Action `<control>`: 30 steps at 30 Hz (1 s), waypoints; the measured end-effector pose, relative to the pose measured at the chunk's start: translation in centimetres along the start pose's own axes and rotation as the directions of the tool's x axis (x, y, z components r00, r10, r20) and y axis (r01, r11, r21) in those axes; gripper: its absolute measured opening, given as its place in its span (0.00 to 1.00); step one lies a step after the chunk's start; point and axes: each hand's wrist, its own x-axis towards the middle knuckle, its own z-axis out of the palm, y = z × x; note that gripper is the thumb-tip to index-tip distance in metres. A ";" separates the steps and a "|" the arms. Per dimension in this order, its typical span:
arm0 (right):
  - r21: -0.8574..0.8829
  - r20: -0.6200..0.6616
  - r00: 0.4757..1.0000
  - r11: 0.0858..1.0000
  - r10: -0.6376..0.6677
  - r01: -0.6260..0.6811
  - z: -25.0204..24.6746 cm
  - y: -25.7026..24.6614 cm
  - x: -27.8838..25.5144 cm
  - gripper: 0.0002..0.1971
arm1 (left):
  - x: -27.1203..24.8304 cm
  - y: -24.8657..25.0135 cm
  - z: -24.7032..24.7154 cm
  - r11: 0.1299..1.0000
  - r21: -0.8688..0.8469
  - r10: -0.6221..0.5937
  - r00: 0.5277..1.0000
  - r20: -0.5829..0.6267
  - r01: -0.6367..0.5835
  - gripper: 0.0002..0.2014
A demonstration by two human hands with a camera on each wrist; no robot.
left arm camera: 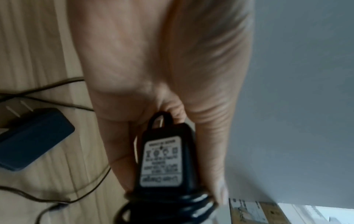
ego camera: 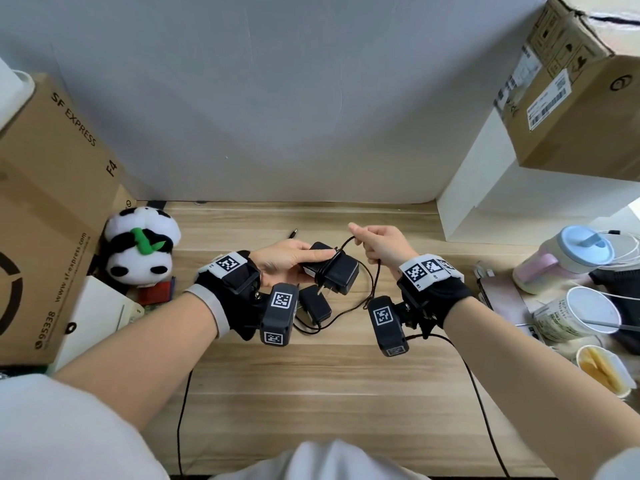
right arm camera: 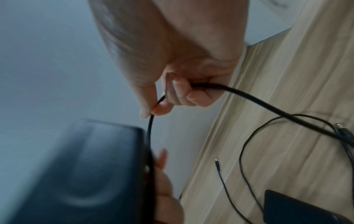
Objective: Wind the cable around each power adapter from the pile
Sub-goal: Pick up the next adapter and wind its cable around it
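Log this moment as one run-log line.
left hand: grips adapter | right hand: pinches cable, mid-wind | second adapter: on desk, cable loose
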 end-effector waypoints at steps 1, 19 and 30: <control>0.044 0.020 0.999 0.999 -0.025 0.024 0.0 -0.3 0.0 0.16 | 0.0 0.1 -0.1 0.999 0.050 -0.002 1.000 -0.027 0.003 0.12; 0.069 0.129 0.961 0.969 -0.245 0.238 1.0 1.0 -1.2 0.14 | 1.3 0.8 0.4 0.818 -0.518 0.002 0.901 -0.433 -0.250 0.10; 0.011 0.257 0.966 0.999 -0.032 0.030 0.5 1.7 -0.8 0.21 | 0.6 1.3 1.3 0.799 -0.594 0.014 0.989 -0.148 -0.101 0.13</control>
